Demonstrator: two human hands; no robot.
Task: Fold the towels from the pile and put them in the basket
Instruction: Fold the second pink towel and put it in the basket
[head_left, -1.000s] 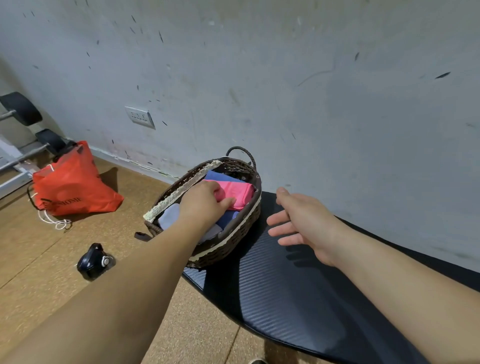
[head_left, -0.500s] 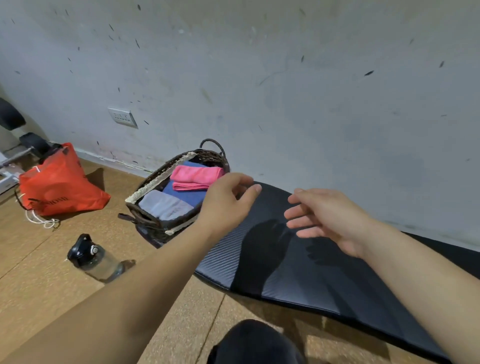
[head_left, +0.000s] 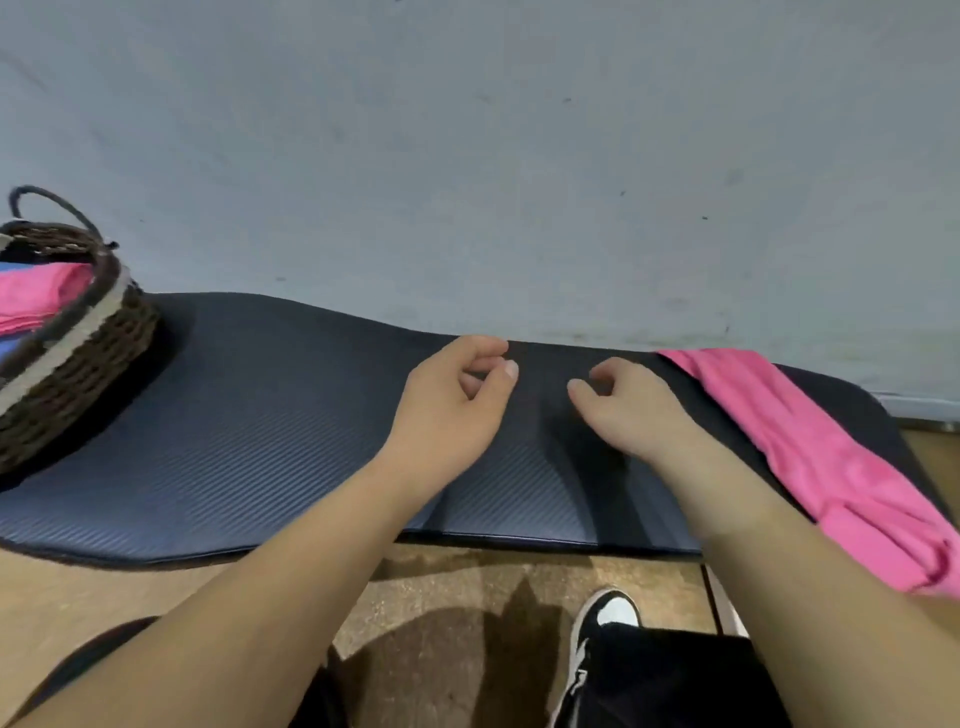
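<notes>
Head view.

- My left hand (head_left: 452, 400): forearm stretched forward over the mat (head_left: 260, 426), palm down, fingers loosely curled toward the thumb, holding nothing.
- My right hand (head_left: 628, 410): just beside the left, palm down, fingers loosely curled under, holding nothing.
- Loose pink towel (head_left: 831, 467): lying rumpled on the right end of the mat, along the outside of my right forearm, near that hand.
- Basket (head_left: 78, 353): wicker, on the mat's far left end, well apart from both hands.
- Folded pink towel (head_left: 36, 299): inside the basket, on top of a blue towel (head_left: 13, 348).
- Shoe (head_left: 605, 629): black and white, on the floor (head_left: 467, 582) below the mat's near edge.
</notes>
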